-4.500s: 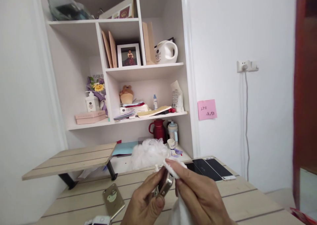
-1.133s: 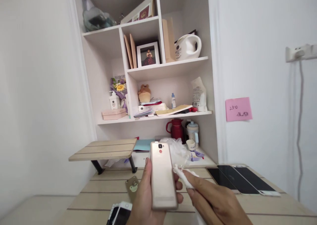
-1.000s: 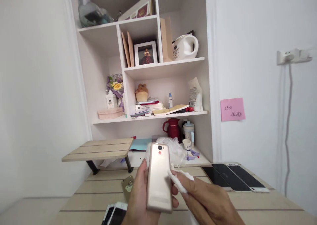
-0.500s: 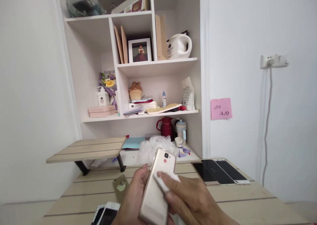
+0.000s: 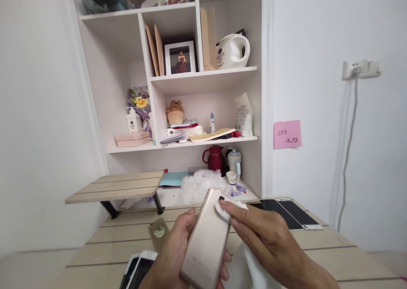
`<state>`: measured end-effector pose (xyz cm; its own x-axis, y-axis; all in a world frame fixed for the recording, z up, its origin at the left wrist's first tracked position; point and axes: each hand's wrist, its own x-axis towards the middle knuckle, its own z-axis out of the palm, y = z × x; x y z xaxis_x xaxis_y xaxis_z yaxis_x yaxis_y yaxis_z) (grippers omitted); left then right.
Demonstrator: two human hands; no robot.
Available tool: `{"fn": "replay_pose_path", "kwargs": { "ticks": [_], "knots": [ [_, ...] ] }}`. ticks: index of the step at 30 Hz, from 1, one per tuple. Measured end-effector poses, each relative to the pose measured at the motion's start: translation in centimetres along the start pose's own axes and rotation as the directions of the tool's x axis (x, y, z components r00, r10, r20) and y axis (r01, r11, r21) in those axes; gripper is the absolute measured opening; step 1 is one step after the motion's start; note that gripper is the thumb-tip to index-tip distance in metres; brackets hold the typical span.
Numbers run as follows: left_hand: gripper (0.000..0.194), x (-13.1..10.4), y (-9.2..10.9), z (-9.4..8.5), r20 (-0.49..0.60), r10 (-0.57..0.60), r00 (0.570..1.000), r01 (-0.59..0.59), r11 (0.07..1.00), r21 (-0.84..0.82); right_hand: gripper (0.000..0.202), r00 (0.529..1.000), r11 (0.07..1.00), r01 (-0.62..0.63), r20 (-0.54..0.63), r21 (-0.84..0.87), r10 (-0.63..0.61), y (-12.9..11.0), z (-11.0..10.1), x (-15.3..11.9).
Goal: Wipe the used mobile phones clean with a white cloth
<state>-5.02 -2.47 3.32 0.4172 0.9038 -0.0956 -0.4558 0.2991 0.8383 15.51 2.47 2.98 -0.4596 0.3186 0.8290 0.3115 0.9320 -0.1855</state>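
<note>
So the gold phone (image 5: 203,248) is being held around the bottom middle of the frame, back side up, tilted with its top leaning right. It's gripped by its long edges in the left hand (image 5: 171,248) — thumb along one side, fingers curled round the other. A white cloth (image 5: 223,214) is pinched between the thumb and fingers of the right hand (image 5: 270,234) and pressed on the camera corner, so the lens (image 5: 221,198) is partly covered.

What's changed: half a second ago the cloth was on the middle of the back, and now it's been shifted up to the camera end. Mid-back is left uncovered, so the wiping, as far as can be judged, is being done around the lens. Whether any smudge is left can't be told.

Further out, a phone with a ring holder (image 5: 155,234) is laid just left of the left hand, with white-framed phones (image 5: 141,270) overlapped below it, partly hidden. Dark-screened phones (image 5: 299,212) are lined up at the right — all of it on the table (image 5: 330,259). Behind, a bunched plastic bag (image 5: 203,187) is parked mid-frame, and a pink note (image 5: 287,134) is stuck up at the right.
</note>
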Motion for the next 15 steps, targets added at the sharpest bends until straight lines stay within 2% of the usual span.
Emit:
{"fn": "replay_pose_path", "kwargs": {
  "ticks": [2,3,6,8,10,12,15],
  "knots": [
    [0.071,0.0,-0.1,0.1,-0.015,0.017,1.0,-0.017,1.0,0.001,0.039,0.999,1.0,-0.019,-0.051,-0.016,0.018,-0.1,0.2,-0.1],
    [0.071,0.0,-0.1,0.3,-0.036,0.031,0.999,-0.031,1.0,-0.003,0.04,0.999,1.0,-0.015,-0.042,-0.017,0.014,-0.5,0.4,0.0],
    [0.061,0.0,0.1,0.7,-0.164,0.12,0.979,-0.128,0.991,-0.044,0.038,0.991,1.0,0.023,0.136,0.0,-0.023,-2.5,0.9,0.3],
    [0.049,0.1,0.4,1.1,-0.259,0.199,0.945,-0.227,0.97,-0.083,0.034,0.956,0.999,0.05,0.29,0.011,-0.051,-4.0,1.1,0.5],
    [0.049,0.0,0.7,1.4,-0.286,0.228,0.931,-0.26,0.963,-0.077,0.03,0.93,0.997,0.075,0.36,0.013,-0.074,-4.7,1.2,0.6],
    [0.05,0.1,0.9,1.6,-0.291,0.236,0.927,-0.262,0.964,-0.051,0.031,0.935,0.997,0.075,0.349,-0.001,-0.07,-4.4,1.1,0.4],
    [0.043,0.1,0.7,1.7,-0.313,0.222,0.924,-0.25,0.967,-0.052,0.037,0.972,0.998,0.02,0.234,-0.054,-0.007,-2.5,1.0,-0.1]
  ]
}}
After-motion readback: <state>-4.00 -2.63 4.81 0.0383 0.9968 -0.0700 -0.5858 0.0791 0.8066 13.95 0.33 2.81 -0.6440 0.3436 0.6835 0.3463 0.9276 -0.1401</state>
